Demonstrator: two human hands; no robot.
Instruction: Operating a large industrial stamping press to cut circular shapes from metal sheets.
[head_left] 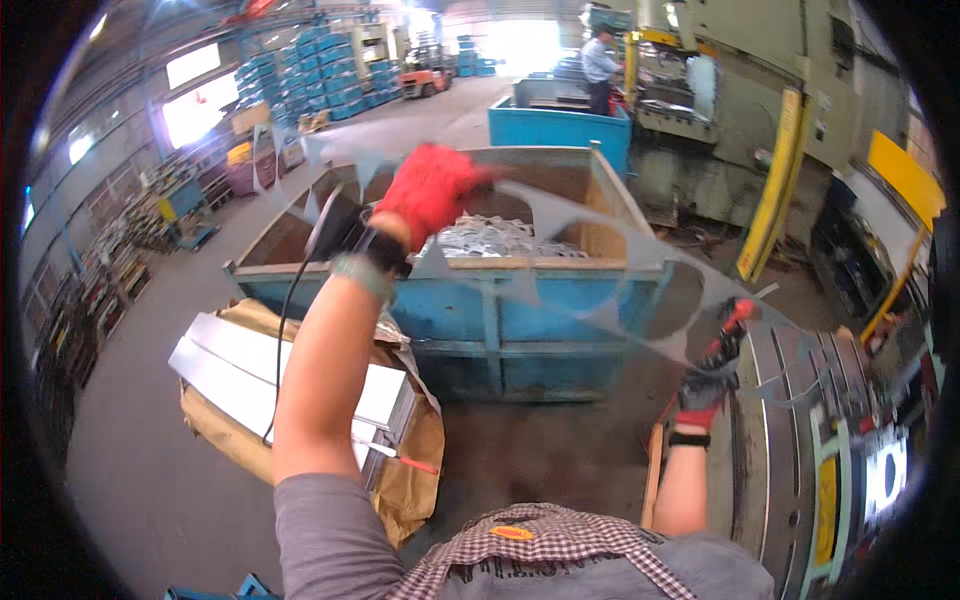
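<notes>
A thin metal scrap strip (560, 215) with large round cut-outs stretches across the view, from upper left down to the right, blurred by motion. My left hand (430, 188), in a red glove, is closed on its upper edge, raised over a blue scrap bin (450, 305). Lower down at the right, my right hand (712, 375), in a red glove with a black palm, appears closed on the strip's right part, close to a machine bed (760, 430). Inside the bin lies a heap of metal scrap (500, 238).
Flat metal sheets (235, 365) on brown paper (415, 490) lie left of me, with a red-tipped tool (415, 464) on them. A black cable (283, 330) hangs from my left wrist. Farther back are a yellow post (772, 185), another blue bin (555, 125), a person (600, 68) and a forklift (425, 80).
</notes>
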